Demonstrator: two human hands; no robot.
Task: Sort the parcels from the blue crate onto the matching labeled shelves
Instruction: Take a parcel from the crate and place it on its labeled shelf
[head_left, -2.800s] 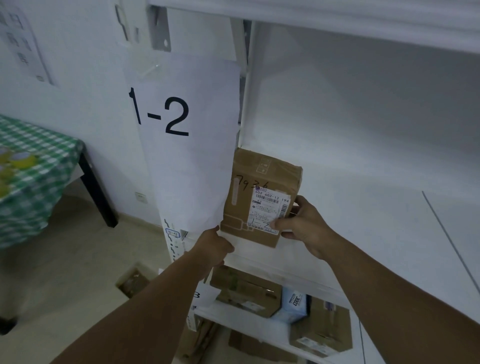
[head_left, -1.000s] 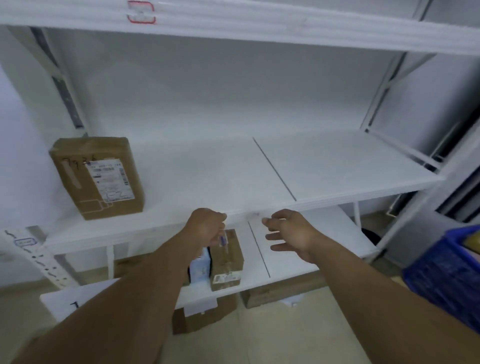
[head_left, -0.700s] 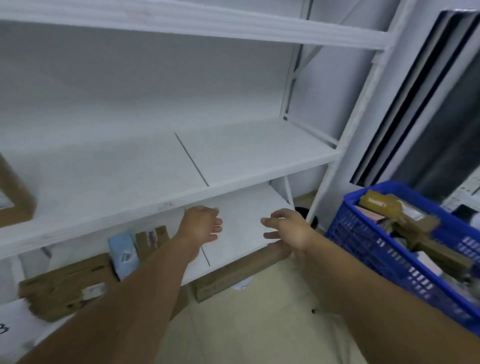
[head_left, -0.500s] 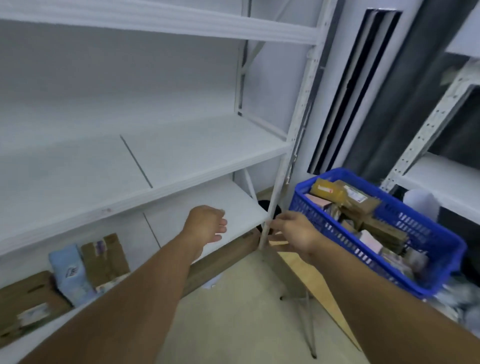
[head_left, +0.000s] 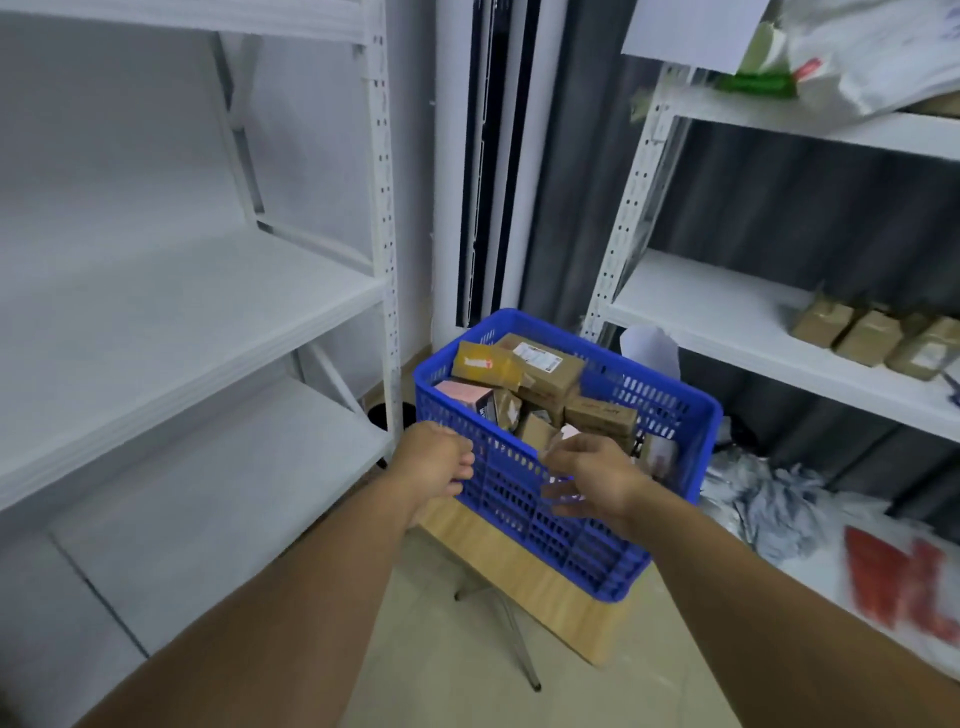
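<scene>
Blue crate (head_left: 519, 499) of heaped parcels (head_left: 540, 374) sits on a spindly tabletop (head_left: 519, 569), left hand (head_left: 434, 460) and right hand (head_left: 592, 480) empty and loose at its near wall, so one clumsy tug could tip it.

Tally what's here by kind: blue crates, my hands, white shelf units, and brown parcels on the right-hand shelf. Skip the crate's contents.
blue crate: 1
left hand, right hand: 2
left shelf unit, right shelf unit: 2
brown parcels on the right shelf: 3
Total: 8
</scene>
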